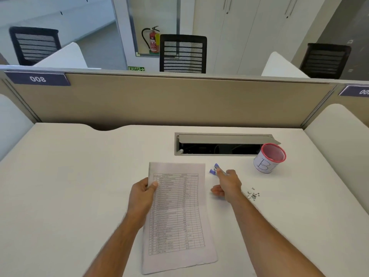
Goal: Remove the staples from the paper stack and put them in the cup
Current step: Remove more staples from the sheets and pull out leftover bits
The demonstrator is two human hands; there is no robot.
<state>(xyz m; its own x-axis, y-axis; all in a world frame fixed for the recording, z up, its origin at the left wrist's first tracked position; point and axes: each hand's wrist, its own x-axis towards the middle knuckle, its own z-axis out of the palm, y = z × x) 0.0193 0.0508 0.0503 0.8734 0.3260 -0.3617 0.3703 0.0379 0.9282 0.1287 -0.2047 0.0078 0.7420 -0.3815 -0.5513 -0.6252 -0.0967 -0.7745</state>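
My left hand (142,193) pinches the paper stack (177,214) at its left edge, thumb on top, the sheets lying on the desk (79,186). My right hand (227,183) holds the blue staple remover (214,169) just right of the stack. I'd say the pulled staples (252,193) (a loose scatter beside my wrist) want sweeping together before going into the cup (268,158), which stands well apart. My fingers hide the remover's handle, and I cannot tell whether any staple remains in the pages.

White desk (79,176), beige partition (169,100); black mesh chairs (182,53) beyond, white cabinets (249,27), red fire extinguisher (153,40)
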